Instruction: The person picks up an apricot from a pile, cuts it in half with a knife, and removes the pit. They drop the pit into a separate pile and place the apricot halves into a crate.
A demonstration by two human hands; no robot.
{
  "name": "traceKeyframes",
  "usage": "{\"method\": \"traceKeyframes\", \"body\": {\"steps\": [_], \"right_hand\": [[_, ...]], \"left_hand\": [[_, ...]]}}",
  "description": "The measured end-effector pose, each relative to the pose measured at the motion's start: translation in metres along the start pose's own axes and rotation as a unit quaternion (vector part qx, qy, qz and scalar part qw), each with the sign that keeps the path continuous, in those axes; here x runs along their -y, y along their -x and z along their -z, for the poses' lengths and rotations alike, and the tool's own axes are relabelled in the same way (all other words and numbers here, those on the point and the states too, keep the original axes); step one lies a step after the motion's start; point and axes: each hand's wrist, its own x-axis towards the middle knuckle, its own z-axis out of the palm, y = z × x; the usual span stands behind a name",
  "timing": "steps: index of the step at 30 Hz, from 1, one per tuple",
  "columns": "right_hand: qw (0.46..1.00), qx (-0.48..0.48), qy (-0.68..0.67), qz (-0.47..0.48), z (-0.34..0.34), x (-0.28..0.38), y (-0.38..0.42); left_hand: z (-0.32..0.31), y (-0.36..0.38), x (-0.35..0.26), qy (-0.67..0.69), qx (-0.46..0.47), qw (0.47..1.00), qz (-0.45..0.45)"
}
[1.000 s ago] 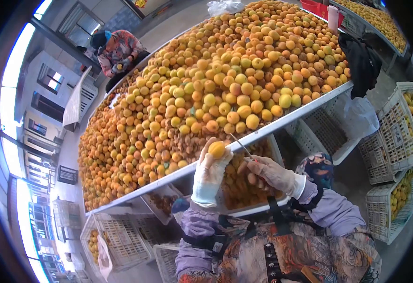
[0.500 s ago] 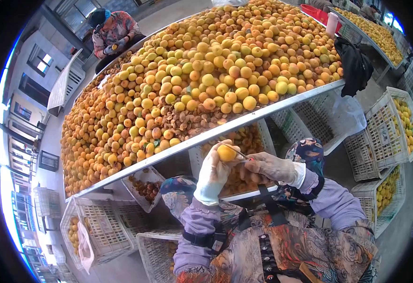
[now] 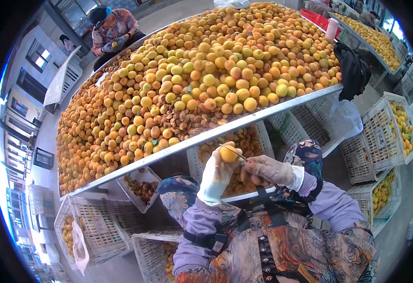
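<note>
My left hand (image 3: 217, 175), in a white glove, holds a yellow apricot (image 3: 228, 153) between thumb and fingers. A thin metal tool (image 3: 240, 155) lies against the fruit, its handle gripped by my gloved right hand (image 3: 273, 170). Both hands are close together over a white crate (image 3: 265, 137) of halved apricots, just below the metal edge of a table (image 3: 206, 138). Whole apricots (image 3: 206, 80) are heaped on that table, with a pile of brown pits (image 3: 187, 120) near its front edge.
Across the table at the upper left, a person (image 3: 114, 30) holds a fruit. Crates with apricots stand at the lower left (image 3: 98, 231) and right (image 3: 385, 134). A black cloth (image 3: 353, 70) and a pink bottle (image 3: 331, 29) are at the right corner.
The apricot has turned slightly in my left hand, and the tool now slants across its right side. The view has shifted a little.
</note>
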Motion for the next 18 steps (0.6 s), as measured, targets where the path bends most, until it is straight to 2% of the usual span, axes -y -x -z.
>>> {"method": "traceKeyframes", "body": {"steps": [2, 4, 5, 6, 8, 10, 12, 13, 16, 17, 18], "right_hand": [[0.997, -0.041, 0.018, -0.059, -0.001, 0.001, -0.002], [0.996, -0.083, 0.041, -0.004, -0.007, -0.001, 0.001], [0.996, -0.068, 0.052, 0.028, -0.007, -0.006, 0.003], [0.995, -0.037, 0.074, 0.054, 0.001, -0.026, -0.008], [0.994, -0.050, 0.042, 0.083, -0.002, -0.042, -0.015], [0.999, -0.032, -0.027, 0.032, -0.009, -0.036, -0.005], [0.994, 0.017, -0.084, 0.067, -0.008, -0.048, -0.005], [0.996, 0.008, -0.078, 0.050, -0.008, -0.048, -0.003], [0.996, 0.004, -0.056, 0.070, -0.007, -0.021, 0.010], [0.996, 0.037, -0.084, -0.009, -0.003, -0.012, 0.011], [0.996, 0.037, -0.084, -0.005, -0.002, -0.008, 0.012]], "left_hand": [[0.001, 0.000, 0.003, -0.009, -0.010, 1.000, -0.006], [-0.011, 0.005, 0.002, -0.031, -0.018, 0.999, -0.020], [-0.006, 0.003, 0.006, -0.039, 0.013, 0.999, -0.035], [-0.011, 0.003, 0.007, -0.070, 0.006, 0.996, -0.057], [-0.023, 0.001, 0.007, -0.133, -0.003, 0.989, -0.066], [-0.023, 0.002, 0.013, -0.056, -0.011, 0.997, -0.042], [-0.022, 0.005, 0.015, -0.002, -0.021, 1.000, 0.014], [-0.024, 0.007, 0.016, 0.005, -0.011, 1.000, 0.014], [-0.034, 0.006, 0.006, -0.077, 0.013, 0.997, -0.027], [-0.036, 0.005, 0.003, -0.129, 0.030, 0.989, -0.066], [-0.037, 0.004, -0.001, -0.133, 0.033, 0.988, -0.066]]}}
